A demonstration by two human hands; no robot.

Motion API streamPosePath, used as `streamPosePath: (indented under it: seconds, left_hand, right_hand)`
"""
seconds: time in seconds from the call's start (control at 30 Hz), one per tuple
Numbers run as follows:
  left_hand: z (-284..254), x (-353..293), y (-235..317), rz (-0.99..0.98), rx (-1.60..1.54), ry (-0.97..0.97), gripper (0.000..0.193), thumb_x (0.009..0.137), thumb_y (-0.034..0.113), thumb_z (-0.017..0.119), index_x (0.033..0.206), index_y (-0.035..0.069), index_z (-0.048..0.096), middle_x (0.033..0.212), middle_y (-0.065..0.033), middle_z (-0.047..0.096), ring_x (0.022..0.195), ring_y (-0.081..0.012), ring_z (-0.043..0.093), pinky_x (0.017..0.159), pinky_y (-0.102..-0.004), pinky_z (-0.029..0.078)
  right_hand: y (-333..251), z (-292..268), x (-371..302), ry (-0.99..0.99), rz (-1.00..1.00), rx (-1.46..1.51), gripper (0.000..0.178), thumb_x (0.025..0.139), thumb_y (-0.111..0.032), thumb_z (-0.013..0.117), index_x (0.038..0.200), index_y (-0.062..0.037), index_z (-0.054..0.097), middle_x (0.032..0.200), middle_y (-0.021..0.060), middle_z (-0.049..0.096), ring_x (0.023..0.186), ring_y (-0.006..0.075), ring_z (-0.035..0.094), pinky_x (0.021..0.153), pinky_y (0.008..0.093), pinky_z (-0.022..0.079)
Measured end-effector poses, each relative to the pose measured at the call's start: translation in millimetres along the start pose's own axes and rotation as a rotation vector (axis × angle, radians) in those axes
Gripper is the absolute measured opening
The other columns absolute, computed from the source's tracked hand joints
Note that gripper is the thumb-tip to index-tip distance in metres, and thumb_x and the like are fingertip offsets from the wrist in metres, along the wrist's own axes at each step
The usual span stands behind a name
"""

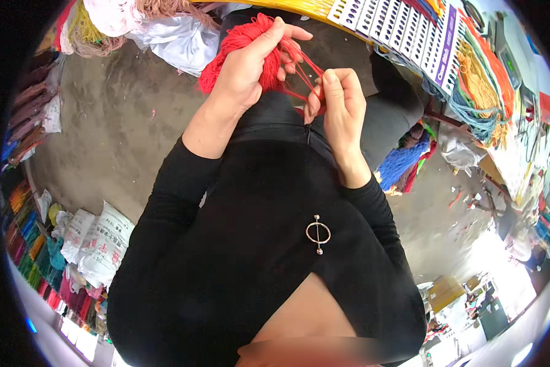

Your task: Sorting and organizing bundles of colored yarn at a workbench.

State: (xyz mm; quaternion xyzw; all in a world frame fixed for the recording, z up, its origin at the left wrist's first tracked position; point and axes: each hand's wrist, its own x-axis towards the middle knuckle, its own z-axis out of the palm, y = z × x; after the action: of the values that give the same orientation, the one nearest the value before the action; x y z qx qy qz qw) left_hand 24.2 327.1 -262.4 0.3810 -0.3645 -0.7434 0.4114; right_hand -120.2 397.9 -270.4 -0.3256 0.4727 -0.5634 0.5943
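A fluffy bundle of red thread (238,35) rests by my lap, above my black-clothed legs. My left hand (244,67) is closed around its right part, with the thumb on top and one finger stretched to the right. Several red strands (304,68) run taut from the bundle across to my right hand (343,104). There the thumb and forefinger pinch them, a little lower and to the right of the left hand. The strand ends inside the right fingers are hidden.
A yellow-edged table (287,7) lies ahead, with white punched thread cards (397,33) and loose coloured skeins (480,76) at its right. A white plastic bag (180,46) stands far left. Blue thread (405,159) hangs right of my knee. White sacks (100,241) lie at left.
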Motion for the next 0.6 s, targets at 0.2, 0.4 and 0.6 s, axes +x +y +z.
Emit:
streamPosePath:
  seconds: [0.2, 0.4, 0.6]
  left_hand:
    - [-0.8, 3.6, -3.9, 0.012, -0.051, 0.016, 0.042, 0.097, 0.034, 0.036, 0.099, 0.001, 0.061, 0.073, -0.0012, 0.058, 0.063, -0.0079, 0.054, 0.05, -0.0191, 0.039]
    - [4.4, 9.5, -5.6, -0.006, 0.007, 0.041, 0.041, 0.097, 0.034, 0.036, 0.098, 0.001, 0.061, 0.071, -0.0013, 0.058, 0.058, -0.0081, 0.054, 0.05, -0.0191, 0.039]
    - [7.2, 14.6, -5.4, -0.043, 0.02, 0.04, 0.041, 0.097, 0.034, 0.036, 0.097, 0.001, 0.062, 0.07, -0.0013, 0.058, 0.058, -0.0074, 0.053, 0.049, -0.0187, 0.039]
  right_hand:
    - [1.4, -3.3, -2.1, 0.008, 0.036, 0.028, 0.021, 0.096, -0.018, 0.041, 0.084, -0.0007, 0.043, 0.059, 0.003, 0.045, 0.041, 0.0073, 0.042, 0.037, 0.0215, 0.038]
    - [-0.8, -9.8, 2.2, -0.011, 0.101, 0.075, 0.021, 0.095, -0.019, 0.044, 0.085, -0.0006, 0.046, 0.057, 0.0007, 0.044, 0.041, 0.0061, 0.039, 0.037, 0.0208, 0.036]
    - [2.2, -13.6, 5.2, -0.066, 0.121, 0.005, 0.021, 0.095, -0.019, 0.046, 0.084, -0.0009, 0.048, 0.054, -0.0005, 0.043, 0.042, 0.0058, 0.039, 0.037, 0.0203, 0.035]
